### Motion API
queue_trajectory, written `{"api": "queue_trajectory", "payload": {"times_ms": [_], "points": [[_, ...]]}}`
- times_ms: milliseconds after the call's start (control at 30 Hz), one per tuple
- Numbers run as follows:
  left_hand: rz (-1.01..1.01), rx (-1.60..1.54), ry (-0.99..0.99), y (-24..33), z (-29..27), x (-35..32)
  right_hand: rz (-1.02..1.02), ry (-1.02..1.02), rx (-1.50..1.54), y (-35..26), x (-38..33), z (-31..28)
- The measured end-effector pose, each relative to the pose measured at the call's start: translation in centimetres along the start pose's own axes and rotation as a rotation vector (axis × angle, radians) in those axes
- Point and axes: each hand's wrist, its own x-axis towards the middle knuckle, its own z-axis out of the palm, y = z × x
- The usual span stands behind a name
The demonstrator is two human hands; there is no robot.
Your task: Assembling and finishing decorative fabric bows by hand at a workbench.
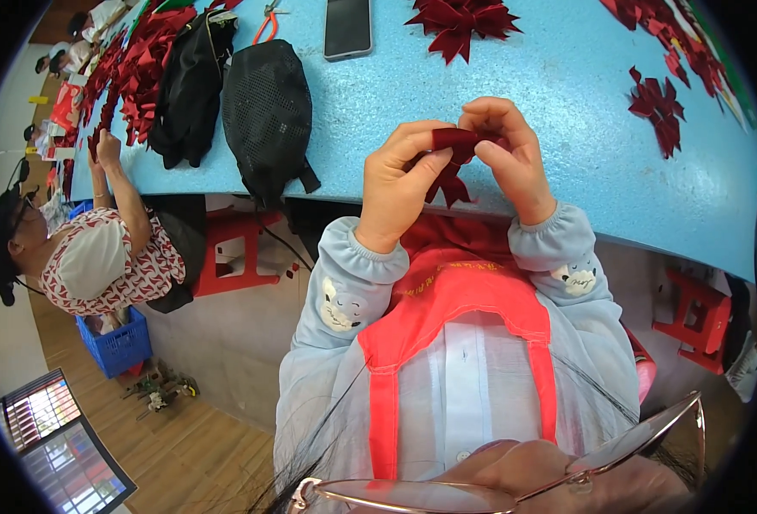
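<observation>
A dark red ribbon bow (459, 146) is held between my two hands, just above the near edge of the blue table (378, 111). My left hand (402, 176) pinches its left loop between thumb and fingers. At the bow's right side, the thumb and index finger of my right hand (515, 163) close on the ribbon. Two pointed tails hang below the loops. My fingers partly hide the bow's middle, so I cannot tell how it is fastened there.
Finished-looking bows (466, 24) lie at the table's far side, with another bow (658, 111) to the right. A phone (347, 29), orange-handled pliers (267, 26) and a black mesh bag (267, 111) lie far left. A co-worker (113, 248) sits at left, near heaped red ribbon (149, 68).
</observation>
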Motion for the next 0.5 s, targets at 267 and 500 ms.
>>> {"api": "queue_trajectory", "payload": {"times_ms": [267, 500], "points": [[0.23, 0.307, -0.037, 0.0, 0.3, 0.1, 0.05, 0.001, -0.042, 0.3, -0.1, 0.0], [-0.197, -0.114, 0.081, -0.7, 0.9, 1.0, 0.071, 0.082, 0.057, 2.2, 0.7, -1.2]]}}
